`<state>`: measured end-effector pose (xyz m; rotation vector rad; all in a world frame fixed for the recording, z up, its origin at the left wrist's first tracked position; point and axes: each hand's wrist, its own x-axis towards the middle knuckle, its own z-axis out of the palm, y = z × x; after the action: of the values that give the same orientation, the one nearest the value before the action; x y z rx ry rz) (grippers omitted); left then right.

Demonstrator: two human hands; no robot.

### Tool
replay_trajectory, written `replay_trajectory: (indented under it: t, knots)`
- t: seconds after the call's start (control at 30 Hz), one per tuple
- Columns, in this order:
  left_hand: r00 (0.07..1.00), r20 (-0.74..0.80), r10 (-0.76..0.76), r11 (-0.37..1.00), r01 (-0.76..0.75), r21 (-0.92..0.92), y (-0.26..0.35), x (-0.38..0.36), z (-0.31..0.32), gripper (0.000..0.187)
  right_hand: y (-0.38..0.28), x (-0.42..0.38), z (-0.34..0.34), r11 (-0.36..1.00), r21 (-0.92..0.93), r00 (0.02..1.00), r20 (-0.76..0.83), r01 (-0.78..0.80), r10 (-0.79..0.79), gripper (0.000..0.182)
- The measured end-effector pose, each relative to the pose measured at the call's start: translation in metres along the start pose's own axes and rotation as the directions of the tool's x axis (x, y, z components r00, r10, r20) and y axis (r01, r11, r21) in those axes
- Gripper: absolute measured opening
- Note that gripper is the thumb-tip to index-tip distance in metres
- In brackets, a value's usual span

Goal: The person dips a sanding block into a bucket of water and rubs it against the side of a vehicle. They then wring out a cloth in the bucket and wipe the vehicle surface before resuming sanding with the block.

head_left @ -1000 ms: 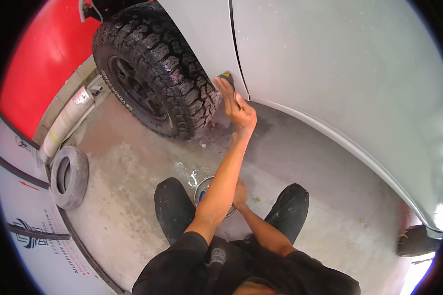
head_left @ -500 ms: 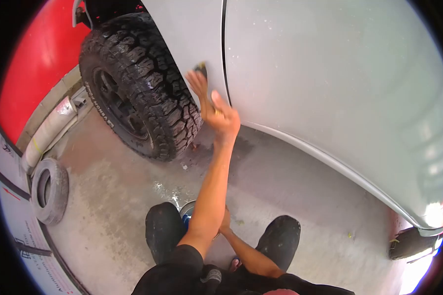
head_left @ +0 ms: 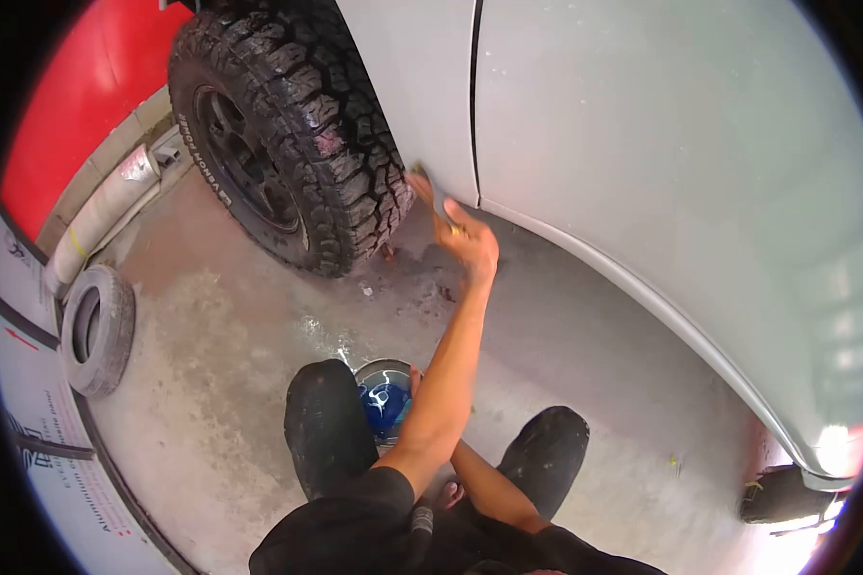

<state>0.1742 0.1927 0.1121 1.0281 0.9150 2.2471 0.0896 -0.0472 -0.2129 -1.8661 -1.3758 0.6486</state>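
Observation:
At the lower edge of the grey car panel [head_left: 412,86], just behind the big tire [head_left: 288,144], my left hand [head_left: 462,235] is raised with its fingers pressed flat. Under the fingers is a thin dark pad [head_left: 426,176], blurred, and I cannot make out its exact kind. My right hand [head_left: 416,379] is at the right rim of a round bucket [head_left: 385,363] between my knees; my left forearm hides most of it. Shiny blue contents [head_left: 384,402] show inside the bucket.
A loose grey tire [head_left: 99,331] lies at the left, near a wrapped roll [head_left: 105,216] and a red panel [head_left: 105,86]. Printed boards [head_left: 43,402] line the left edge. The car's sill [head_left: 623,278] curves to the right, toward another wheel [head_left: 781,494]. Wet concrete floor [head_left: 211,355] lies below.
My left hand has moved down along the panel to its lower edge with the pad. The view has shifted, and more of the bucket shows. My right hand stays by the bucket.

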Motion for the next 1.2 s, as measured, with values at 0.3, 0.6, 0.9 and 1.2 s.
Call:
replay_trajectory:
  t: [0.3,0.6,0.9,1.2]
  knots:
    - [0.757,0.171,0.63,0.748,-0.651,0.127,0.112,0.136,0.017,0.053,-0.035,0.029,-0.02,0.952,0.141,0.949,-0.126,-0.27,0.288,0.048]
    - [0.698,0.262,0.666,0.696,-0.708,0.118,0.128,0.143,0.019,0.051,-0.049,0.032,-0.023,0.973,0.112,0.943,-0.246,-0.203,0.225,0.05]
    - [0.649,0.346,0.677,0.667,-0.74,0.082,0.134,0.144,0.011,0.051,-0.049,0.019,-0.027,0.976,0.101,0.944,-0.251,-0.192,0.212,0.052]
    - [0.615,0.409,0.675,0.663,-0.748,0.03,0.13,0.134,0.005,0.051,-0.05,0.015,-0.028,0.972,0.075,0.954,-0.192,-0.221,0.232,0.052]
